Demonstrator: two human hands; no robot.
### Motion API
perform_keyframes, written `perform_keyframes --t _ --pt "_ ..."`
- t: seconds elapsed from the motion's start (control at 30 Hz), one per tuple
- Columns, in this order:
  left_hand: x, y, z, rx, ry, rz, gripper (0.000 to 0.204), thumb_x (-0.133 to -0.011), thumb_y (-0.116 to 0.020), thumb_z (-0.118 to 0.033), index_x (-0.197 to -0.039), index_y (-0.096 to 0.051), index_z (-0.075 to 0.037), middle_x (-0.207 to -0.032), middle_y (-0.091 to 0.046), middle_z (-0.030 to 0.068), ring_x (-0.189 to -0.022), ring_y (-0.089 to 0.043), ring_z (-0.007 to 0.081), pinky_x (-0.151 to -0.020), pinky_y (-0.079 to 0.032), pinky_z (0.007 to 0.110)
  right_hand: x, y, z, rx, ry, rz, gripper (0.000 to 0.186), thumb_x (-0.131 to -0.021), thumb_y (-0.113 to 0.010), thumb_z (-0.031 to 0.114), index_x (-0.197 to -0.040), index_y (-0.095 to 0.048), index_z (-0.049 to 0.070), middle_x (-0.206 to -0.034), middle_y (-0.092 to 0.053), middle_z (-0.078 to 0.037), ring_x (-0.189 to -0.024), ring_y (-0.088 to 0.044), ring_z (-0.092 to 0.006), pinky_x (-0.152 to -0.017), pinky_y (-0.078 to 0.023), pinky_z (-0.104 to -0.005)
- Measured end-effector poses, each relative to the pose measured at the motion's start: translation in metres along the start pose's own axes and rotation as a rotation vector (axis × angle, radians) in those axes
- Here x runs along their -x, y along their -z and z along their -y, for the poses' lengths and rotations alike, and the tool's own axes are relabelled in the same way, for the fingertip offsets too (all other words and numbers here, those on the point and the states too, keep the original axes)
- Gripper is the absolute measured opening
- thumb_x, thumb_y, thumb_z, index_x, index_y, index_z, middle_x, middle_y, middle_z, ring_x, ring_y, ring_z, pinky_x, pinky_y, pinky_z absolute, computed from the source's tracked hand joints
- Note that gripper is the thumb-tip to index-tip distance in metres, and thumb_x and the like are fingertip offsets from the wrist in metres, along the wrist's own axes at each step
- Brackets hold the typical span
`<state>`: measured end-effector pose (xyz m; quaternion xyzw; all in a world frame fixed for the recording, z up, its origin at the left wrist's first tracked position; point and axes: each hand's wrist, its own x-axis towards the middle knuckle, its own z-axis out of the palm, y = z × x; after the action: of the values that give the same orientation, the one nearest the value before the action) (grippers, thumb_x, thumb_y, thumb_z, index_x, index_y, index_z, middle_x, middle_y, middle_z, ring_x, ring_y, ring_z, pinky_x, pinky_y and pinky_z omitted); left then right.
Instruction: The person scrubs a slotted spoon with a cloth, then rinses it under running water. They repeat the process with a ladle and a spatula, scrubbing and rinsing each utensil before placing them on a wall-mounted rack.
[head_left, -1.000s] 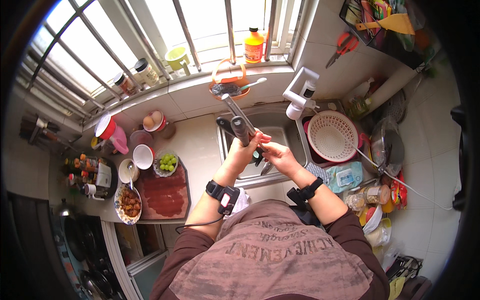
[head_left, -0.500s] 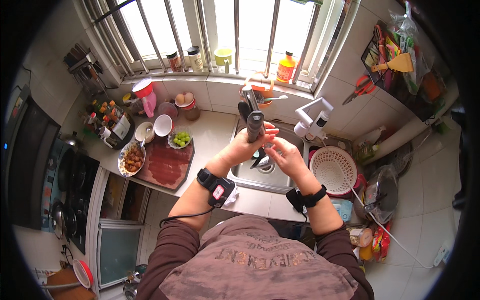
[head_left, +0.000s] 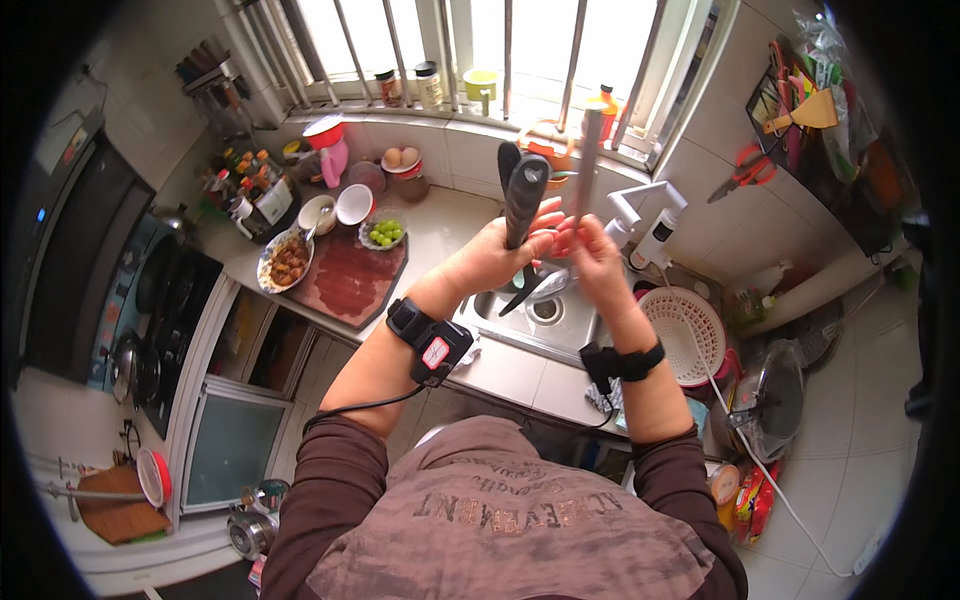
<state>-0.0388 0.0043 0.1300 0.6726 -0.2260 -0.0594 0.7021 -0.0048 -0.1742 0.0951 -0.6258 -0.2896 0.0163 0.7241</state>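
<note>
Over the sink (head_left: 470, 318), my left hand (head_left: 488, 258) is closed round black-handled utensils (head_left: 527, 190), their handles pointing up. A dark, pointed end (head_left: 518, 293) shows below that hand; I cannot make out the utensils' exact kind. Close beside it, my right hand (head_left: 597, 258) grips a long, thin metal utensil (head_left: 590, 165), which stands upright and is smeared by motion. Its lower part is hidden by the fingers.
A white basket (head_left: 690, 335) stands right of the sink. At left, a brown cutting board (head_left: 350, 285) lies near a bowl of green grapes (head_left: 384, 232) and a plate of cooked food (head_left: 284, 262). Red-handled scissors (head_left: 742, 172) hang on the right wall.
The metal utensil, earlier together with the black handles in my left hand, is now apart in my right hand. The view has shifted slightly.
</note>
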Motion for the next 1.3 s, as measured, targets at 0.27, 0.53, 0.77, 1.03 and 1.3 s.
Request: perform_keyframes --t 0.27,0.53,0.77,1.03,1.3 --pt "0.021 -0.004 -0.086 0.027 -0.271 -0.168 0.031 -0.095 -0.042 -0.005 -0.124 -0.048 0.001 -0.090 -0.067 0.0127 -0.086 -0.065 0.0177 -0.080 -0.051 0.030 -0.021 0.024 0.061 -0.259 0.100 -0.194 0.018 -0.098 -0.046 0.031 -0.095 -0.052 0.014 -0.076 -0.043 0.005 -0.064 -0.037 -0.0047 -0.053 -0.031 -0.0201" --pt "0.037 0.013 -0.047 0.230 -0.504 -0.384 0.027 -0.097 -0.042 -0.013 -0.121 -0.043 0.001 -0.091 -0.063 0.0099 -0.082 -0.061 0.0154 -0.070 -0.051 0.029 -0.048 0.024 -0.036 -0.171 0.047 -0.143 0.030 -0.098 -0.043 0.034 -0.078 -0.043 0.011 -0.066 -0.038 0.002 -0.055 -0.035 -0.0041 -0.046 -0.025 -0.0182" --pt "0.096 0.010 0.060 0.289 -0.187 -0.496 0.023 -0.095 -0.048 -0.018 -0.115 -0.051 -0.009 -0.093 -0.062 0.0051 -0.080 -0.061 0.0121 -0.067 -0.048 0.027 -0.014 0.027 -0.168 0.185 -0.226 -0.091 0.037 -0.097 -0.046 0.039 -0.116 -0.047 0.008 -0.070 -0.042 0.005 -0.054 -0.035 -0.0021 -0.045 -0.027 -0.0170" --pt "0.145 0.027 0.002 0.405 -0.317 -0.728 0.022 -0.095 -0.048 -0.019 -0.112 -0.048 -0.005 -0.096 -0.061 0.0095 -0.080 -0.064 0.0172 -0.064 -0.050 0.030 -0.059 -0.126 -0.098 0.157 -0.156 0.038 0.033 -0.097 -0.045 0.037 -0.113 -0.046 0.009 -0.074 -0.045 0.003 -0.061 -0.041 -0.0055 -0.053 -0.037 -0.0192" --pt "0.162 0.011 -0.021 0.155 -0.524 -0.962 0.015 -0.097 -0.046 -0.021 -0.105 -0.048 -0.009 -0.080 -0.059 0.0046 -0.070 -0.059 0.0135 -0.062 -0.049 0.028 -0.039 -0.249 -0.051 -0.040 -0.042 0.389 0.031 -0.097 -0.044 0.036 -0.111 -0.046 0.008 -0.075 -0.045 0.002 -0.061 -0.042 -0.0065 -0.054 -0.037 -0.0198"
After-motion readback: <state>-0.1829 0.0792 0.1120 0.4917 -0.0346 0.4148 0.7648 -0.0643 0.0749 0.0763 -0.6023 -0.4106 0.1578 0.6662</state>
